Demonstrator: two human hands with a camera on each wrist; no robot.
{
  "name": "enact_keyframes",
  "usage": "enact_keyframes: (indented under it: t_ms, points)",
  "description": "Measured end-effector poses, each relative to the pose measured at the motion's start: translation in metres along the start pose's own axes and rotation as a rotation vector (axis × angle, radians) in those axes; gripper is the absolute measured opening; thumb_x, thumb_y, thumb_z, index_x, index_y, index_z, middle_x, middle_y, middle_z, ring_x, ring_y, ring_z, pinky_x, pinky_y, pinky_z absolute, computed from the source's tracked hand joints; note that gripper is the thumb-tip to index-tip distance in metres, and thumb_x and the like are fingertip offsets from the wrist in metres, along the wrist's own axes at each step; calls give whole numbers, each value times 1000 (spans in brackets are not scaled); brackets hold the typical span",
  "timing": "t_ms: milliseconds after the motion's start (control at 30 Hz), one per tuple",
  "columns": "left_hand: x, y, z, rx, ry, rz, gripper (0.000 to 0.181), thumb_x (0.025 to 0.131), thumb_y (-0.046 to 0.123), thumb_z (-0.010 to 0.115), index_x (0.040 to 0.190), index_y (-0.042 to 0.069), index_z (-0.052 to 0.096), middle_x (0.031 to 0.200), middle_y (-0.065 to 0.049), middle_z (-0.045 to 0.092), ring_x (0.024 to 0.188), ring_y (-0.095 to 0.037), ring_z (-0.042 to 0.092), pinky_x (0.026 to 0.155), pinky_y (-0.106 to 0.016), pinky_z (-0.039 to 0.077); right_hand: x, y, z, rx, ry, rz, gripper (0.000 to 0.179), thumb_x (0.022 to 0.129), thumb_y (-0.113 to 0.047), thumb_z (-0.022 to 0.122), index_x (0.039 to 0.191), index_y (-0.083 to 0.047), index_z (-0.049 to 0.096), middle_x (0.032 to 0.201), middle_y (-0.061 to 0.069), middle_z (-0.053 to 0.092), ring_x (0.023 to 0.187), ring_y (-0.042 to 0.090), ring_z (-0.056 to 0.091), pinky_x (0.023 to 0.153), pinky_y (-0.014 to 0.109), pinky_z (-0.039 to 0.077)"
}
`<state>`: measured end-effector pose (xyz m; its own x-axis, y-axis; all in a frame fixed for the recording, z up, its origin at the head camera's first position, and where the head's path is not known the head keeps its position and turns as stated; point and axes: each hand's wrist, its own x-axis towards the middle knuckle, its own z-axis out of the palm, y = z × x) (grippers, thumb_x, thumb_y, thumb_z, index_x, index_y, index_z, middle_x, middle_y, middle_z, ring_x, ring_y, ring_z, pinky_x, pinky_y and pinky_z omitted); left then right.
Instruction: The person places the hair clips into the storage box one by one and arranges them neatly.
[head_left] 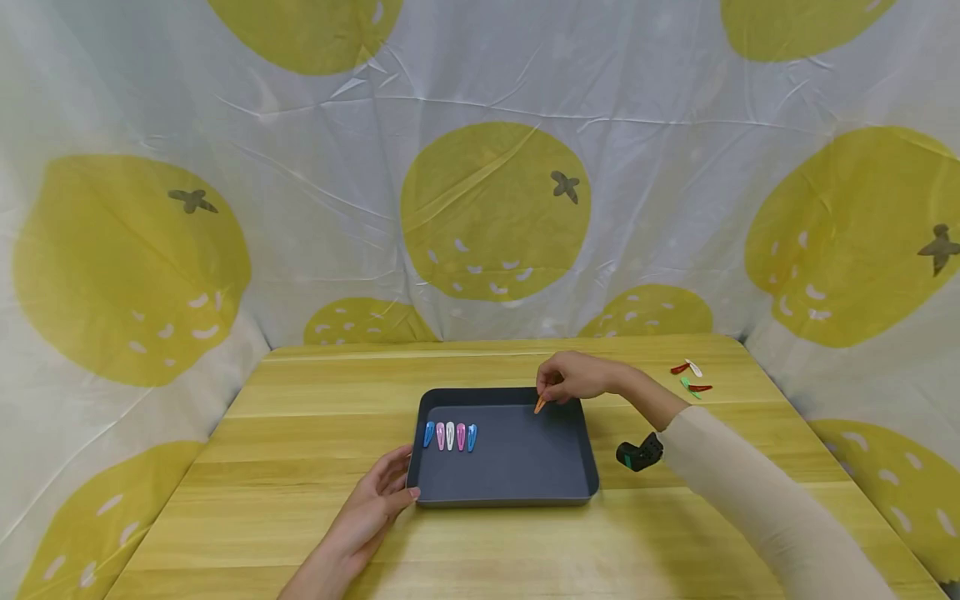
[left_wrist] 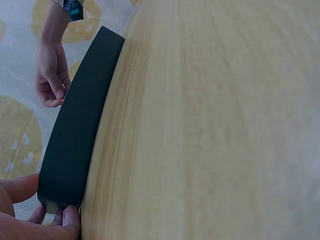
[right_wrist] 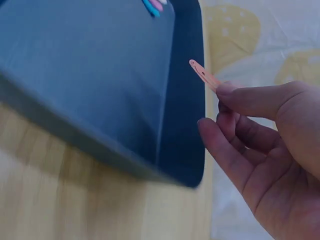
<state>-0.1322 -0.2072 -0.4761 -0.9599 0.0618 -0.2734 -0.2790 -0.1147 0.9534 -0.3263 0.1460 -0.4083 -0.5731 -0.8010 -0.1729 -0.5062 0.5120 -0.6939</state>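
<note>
Your R hand (head_left: 572, 379) is over the tray's far R corner, thumb and fingertips closed in a pinch on one end of an orange clip (head_left: 539, 404), other fingers loosely bent. The clip's free end points down, inside the tray (head_left: 517, 467) rim; can't tell if it touches the wall. Your L hand (head_left: 372, 502) grips the tray at its near L corner, thumb on the rim, fingers bent round the outside. In the tray, nr its L wall, you've a row of 5 clips (head_left: 450, 436), L to R: blue, pink, white, pink, blue. Well R of the tray, past its far edge, 4 loose clips (2 red, 1 white, 1 green) (head_left: 701, 387) lie on the table (head_left: 300, 417). Lemon-print cloth (head_left: 660, 208) hangs behind the tray.
</note>
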Motion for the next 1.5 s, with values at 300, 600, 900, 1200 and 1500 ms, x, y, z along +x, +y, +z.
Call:
enact_keyframes:
  t_ms: [300, 600, 900, 1200, 1500]
  points:
    - [0, -1, -1, -11, -6, 13, 72, 92, -14, 61, 157, 0, 33, 158, -27, 33, 145, -44, 32, 112, -46, 39, 36, -23, 25, -73, -52, -86, 11, 103, -7, 63, 94, -9, 68, 75, -2, 60, 63, 9, 50, 62, 27, 45]
    - [2, -1, -2, -10, -13, 13, 73, 92, -14, 61, 157, 0, 32, 158, -26, 32, 145, -44, 32, 110, -44, 40, 66, -41, 46, -145, -108, -110, 11, 101, -6, 66, 92, -10, 69, 74, -1, 61, 63, 8, 52, 62, 24, 45]
    - [2, -1, -4, -4, -6, 13, 73, 92, -14, 62, 157, 0, 33, 158, -27, 32, 145, -44, 32, 113, -48, 38, 85, -35, 63, -146, -153, -71, 12, 99, -4, 69, 92, -13, 72, 75, -7, 64, 66, 6, 58, 64, 23, 51]
    - [2, -1, -3, -9, -13, 13, 73, 92, -13, 62, 157, 0, 33, 158, -26, 32, 145, -44, 32, 113, -47, 38, 90, -30, 69, -218, -4, -92, 8, 92, -7, 78, 91, -10, 71, 77, -9, 63, 68, 6, 56, 64, 23, 47]
    - [3, -1, -3, -3, -6, 8, 73, 92, -13, 62, 157, 0, 33, 158, -26, 33, 145, -44, 31, 113, -47, 37, 92, -31, 74, -198, 2, -81, 10, 91, -8, 80, 91, -12, 70, 80, -10, 65, 71, 5, 59, 66, 23, 49]
